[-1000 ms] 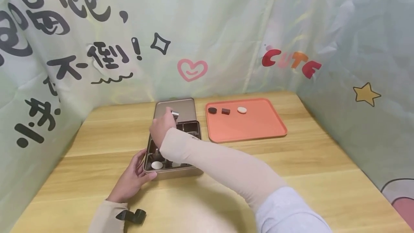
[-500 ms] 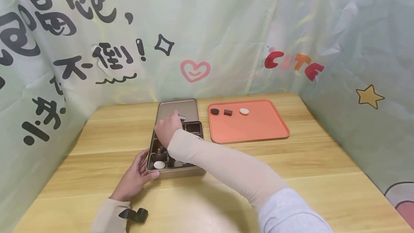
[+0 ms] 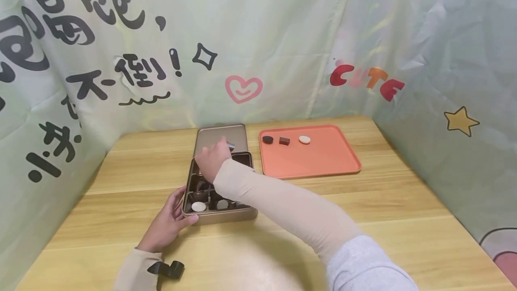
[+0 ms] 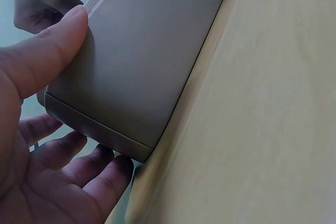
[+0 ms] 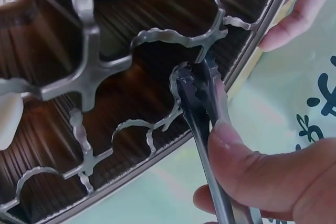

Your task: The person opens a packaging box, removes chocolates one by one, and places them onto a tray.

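Note:
My left hand (image 3: 167, 223) holds the near left corner of a brown metal tin (image 3: 226, 217), thumb on the front and fingers spread along the side in the left wrist view. Dark dividers split the inside of the tin into compartments. A white oval piece (image 3: 198, 207) lies in the near left one. My right hand (image 3: 212, 158) is above the tin's far left part and grips metal tongs (image 5: 201, 135). In the right wrist view the tongs' toothed tips are close together at a divider, over a dark compartment; no piece shows between them.
The tin's lid (image 3: 220, 136) lies behind it. To the right is an orange tray (image 3: 311, 160) with a dark round piece (image 3: 268, 139), a brown block (image 3: 284, 141) and a white oval piece (image 3: 304, 139). A printed curtain (image 3: 282, 35) stands behind the table.
My right hand with the tongs has moved slightly to the right over the tin, uncovering more of its near compartments. My left hand keeps its hold; the pieces on the tray stay put.

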`<state>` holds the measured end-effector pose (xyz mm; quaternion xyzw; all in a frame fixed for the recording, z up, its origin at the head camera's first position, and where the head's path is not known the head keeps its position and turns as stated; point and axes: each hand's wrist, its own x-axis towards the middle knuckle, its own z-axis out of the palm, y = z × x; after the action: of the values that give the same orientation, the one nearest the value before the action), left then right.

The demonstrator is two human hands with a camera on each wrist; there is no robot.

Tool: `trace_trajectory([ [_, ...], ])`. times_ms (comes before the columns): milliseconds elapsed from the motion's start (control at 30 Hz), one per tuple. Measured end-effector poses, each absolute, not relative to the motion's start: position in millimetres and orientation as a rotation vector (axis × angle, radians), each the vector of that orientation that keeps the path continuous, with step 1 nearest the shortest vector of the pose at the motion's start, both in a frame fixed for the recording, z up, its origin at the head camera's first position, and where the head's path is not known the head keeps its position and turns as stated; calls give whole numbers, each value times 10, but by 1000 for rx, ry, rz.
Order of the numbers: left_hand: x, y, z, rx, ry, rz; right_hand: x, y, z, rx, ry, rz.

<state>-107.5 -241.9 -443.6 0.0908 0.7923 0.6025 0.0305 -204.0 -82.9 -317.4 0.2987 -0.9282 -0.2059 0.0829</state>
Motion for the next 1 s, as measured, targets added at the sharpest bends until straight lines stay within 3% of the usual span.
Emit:
trace_trajectory([
  [1000, -1067, -2414, -4409, 268, 2410, 1864, -2167, -477, -2850, 846, -2804, -420],
])
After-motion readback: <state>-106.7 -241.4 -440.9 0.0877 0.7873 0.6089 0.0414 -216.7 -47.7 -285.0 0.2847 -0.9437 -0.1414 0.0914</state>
